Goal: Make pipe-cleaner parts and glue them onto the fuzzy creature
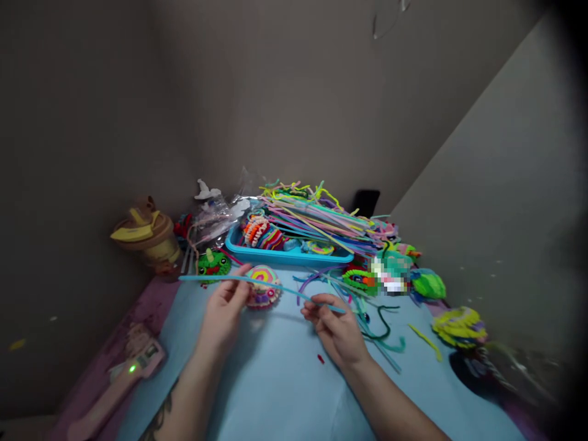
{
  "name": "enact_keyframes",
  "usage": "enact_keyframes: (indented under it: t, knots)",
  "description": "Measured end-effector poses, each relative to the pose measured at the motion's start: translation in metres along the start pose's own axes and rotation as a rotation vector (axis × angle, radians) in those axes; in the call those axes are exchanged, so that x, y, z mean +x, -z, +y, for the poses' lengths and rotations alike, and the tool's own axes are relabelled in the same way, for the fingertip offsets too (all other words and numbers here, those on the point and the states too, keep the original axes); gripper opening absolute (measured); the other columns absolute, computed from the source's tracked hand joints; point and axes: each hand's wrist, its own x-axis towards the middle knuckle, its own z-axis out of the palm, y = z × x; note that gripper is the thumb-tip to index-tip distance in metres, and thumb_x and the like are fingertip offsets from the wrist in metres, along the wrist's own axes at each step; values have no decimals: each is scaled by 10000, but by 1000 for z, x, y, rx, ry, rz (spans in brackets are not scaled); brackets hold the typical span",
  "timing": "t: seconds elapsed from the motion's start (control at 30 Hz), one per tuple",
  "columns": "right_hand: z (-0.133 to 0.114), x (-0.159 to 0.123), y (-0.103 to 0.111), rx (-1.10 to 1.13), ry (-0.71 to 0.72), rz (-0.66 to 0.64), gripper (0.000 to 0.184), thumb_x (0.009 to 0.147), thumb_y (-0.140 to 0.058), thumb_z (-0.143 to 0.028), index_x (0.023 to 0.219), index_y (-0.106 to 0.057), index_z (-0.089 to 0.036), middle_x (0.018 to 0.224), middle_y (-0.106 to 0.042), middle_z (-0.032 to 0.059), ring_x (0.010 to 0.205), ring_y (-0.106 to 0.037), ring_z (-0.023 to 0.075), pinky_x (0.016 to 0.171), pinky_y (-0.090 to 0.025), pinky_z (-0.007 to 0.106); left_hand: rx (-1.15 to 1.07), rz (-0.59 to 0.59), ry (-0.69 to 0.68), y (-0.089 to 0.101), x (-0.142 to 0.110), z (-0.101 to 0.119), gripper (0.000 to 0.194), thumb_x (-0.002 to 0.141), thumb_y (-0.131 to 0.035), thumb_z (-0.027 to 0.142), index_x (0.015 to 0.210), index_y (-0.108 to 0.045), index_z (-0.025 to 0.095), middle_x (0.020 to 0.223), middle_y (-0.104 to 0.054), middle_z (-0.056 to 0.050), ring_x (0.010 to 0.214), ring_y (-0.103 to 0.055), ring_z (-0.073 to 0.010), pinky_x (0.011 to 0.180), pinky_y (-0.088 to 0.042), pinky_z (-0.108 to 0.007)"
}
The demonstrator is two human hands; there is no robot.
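A light blue pipe cleaner [275, 284] stretches between my two hands above the blue table cover. My left hand [226, 308] pinches it left of its middle, and one end sticks out far to the left. My right hand [335, 326] has its fingers closed around the other end, palm turned up. Just behind my left hand lies a round craft [265, 277] of coiled pastel pipe cleaners. Loose purple pipe cleaners [316, 278] and a dark green one [382, 324] lie beyond and beside my right hand. A small red piece [320, 359] is on the cover below it.
A blue tray [294, 256] holds colourful crafts, with heaped pipe cleaners [316, 214] behind. At left are a green craft [220, 263], a brown-and-yellow pot [158, 245] and a pink glue gun [142, 364] with a green light. Yellow [459, 326] and green [429, 283] bundles sit at right.
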Motion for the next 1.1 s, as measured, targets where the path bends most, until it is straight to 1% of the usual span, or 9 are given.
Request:
enact_keyframes:
  t: [0.1, 0.2, 0.27, 0.53, 0.67, 0.77, 0.87, 1.0, 1.1]
  knots:
    - [3, -11, -7, -208, -8, -87, 223, 766, -676, -392, 904, -701, -218, 838, -738, 80, 773, -699, 221, 710, -564, 373, 203, -158, 75, -11, -11, -6, 353, 671, -693, 429, 862, -695, 132, 638, -600, -16, 566, -499, -120, 549, -412, -227]
    - [0, -17, -13, -371, 36, -180, 162, 810, -632, -326, 916, -713, -233, 867, -736, 66, 802, -694, 202, 710, -568, 338, 249, -209, 81, -19, -18, -10, 332, 681, -672, 439, 846, -699, 152, 670, -624, -29, 596, -541, -146, 581, -445, -251]
    - [-1, -19, -16, -378, 36, -203, 164, 813, -628, -314, 935, -708, -239, 867, -737, 56, 781, -698, 191, 701, -572, 322, 228, -212, 92, -21, -20, -11, 321, 680, -672, 453, 797, -690, 155, 743, -652, -48, 624, -570, -156, 603, -470, -265]
    - [-2, -16, -14, -276, 42, 39, 166, 763, -678, -351, 857, -665, -215, 731, -732, 38, 681, -708, 188, 634, -576, 300, 95, -91, 141, -19, -17, -13, 394, 658, -695, 502, 822, -652, 146, 800, -690, -58, 678, -623, -165, 596, -503, -254]
    - [-4, -15, -12, -273, 57, 89, 157, 752, -691, -330, 837, -644, -207, 724, -707, 22, 673, -708, 187, 631, -571, 290, 88, -75, 148, -16, -16, -16, 394, 668, -697, 496, 832, -658, 141, 785, -695, -55, 645, -626, -148, 600, -507, -249]
    - [-4, -15, -9, -271, 83, 68, 117, 775, -668, -309, 809, -629, -204, 715, -695, 18, 646, -701, 176, 614, -562, 281, 85, -80, 149, -14, -15, -17, 386, 689, -684, 492, 845, -660, 140, 770, -696, -51, 629, -621, -134, 596, -504, -234]
    - [-4, -16, -7, -387, 186, -7, 30, 813, -619, -227, 796, -639, -213, 755, -698, 24, 684, -687, 162, 641, -550, 276, 86, -96, 137, -14, -15, -16, 410, 709, -675, 473, 941, -662, 135, 793, -702, -53, 621, -611, -120, 594, -501, -223]
    - [-8, -17, -10, -628, 455, -192, 132, 805, -592, -117, 821, -663, -226, 789, -701, 33, 770, -659, 165, 703, -529, 289, 150, -93, 98, -19, -18, -13, 504, 731, -681, 386, 1148, -601, 114, 823, -706, -54, 625, -596, -97, 612, -494, -206]
    - [-11, -18, -14, -720, 582, -307, 167, 810, -577, -99, 877, -663, -226, 804, -682, 43, 766, -636, 161, 686, -522, 284, 184, -89, 63, -24, -23, -15, 572, 735, -679, 344, 1239, -541, 111, 871, -712, -66, 708, -632, -121, 641, -509, -218]
